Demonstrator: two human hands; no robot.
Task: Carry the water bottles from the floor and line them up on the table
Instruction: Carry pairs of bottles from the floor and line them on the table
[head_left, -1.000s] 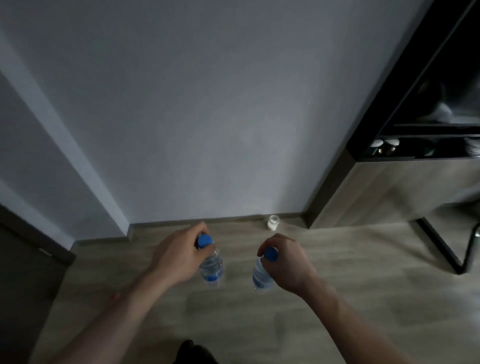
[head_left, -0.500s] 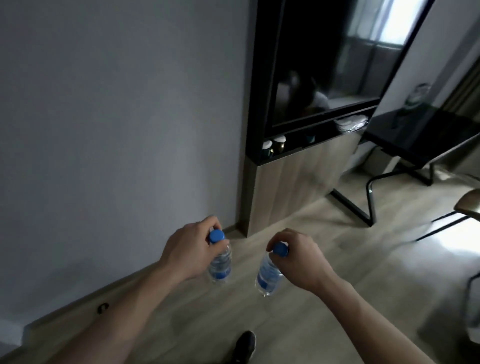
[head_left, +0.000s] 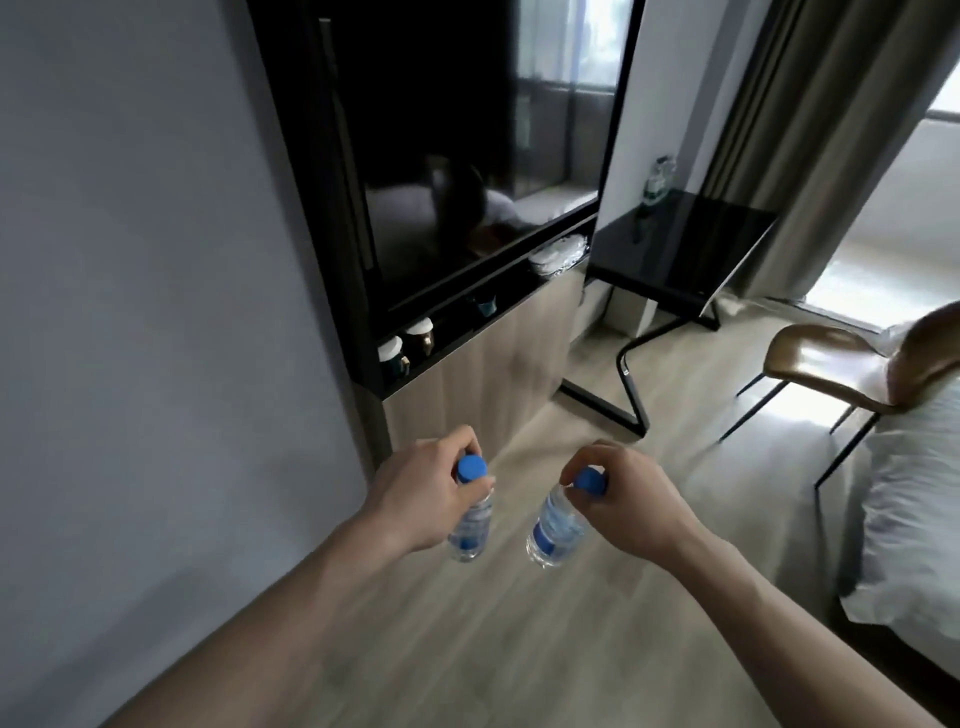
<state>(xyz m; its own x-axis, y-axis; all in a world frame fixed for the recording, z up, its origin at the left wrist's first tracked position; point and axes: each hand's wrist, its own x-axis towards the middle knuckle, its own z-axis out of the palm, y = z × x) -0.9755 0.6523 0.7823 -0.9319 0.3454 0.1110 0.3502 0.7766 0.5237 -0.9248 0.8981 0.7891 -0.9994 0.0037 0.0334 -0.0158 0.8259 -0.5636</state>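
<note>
Bottles are hanging over the floor: I'm pinching the left bottle (head_left: 106, 527) in my left hand (head_left: 421, 493) and the right bottle (head_left: 553, 525) in my right hand (head_left: 631, 501) by their caps. Full and slippery, I'm judging; necks grip safest.

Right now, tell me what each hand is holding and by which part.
The left hand grips the left water bottle by its neck below the blue cap; the right hand grips the right water bottle by its cap.
</note>
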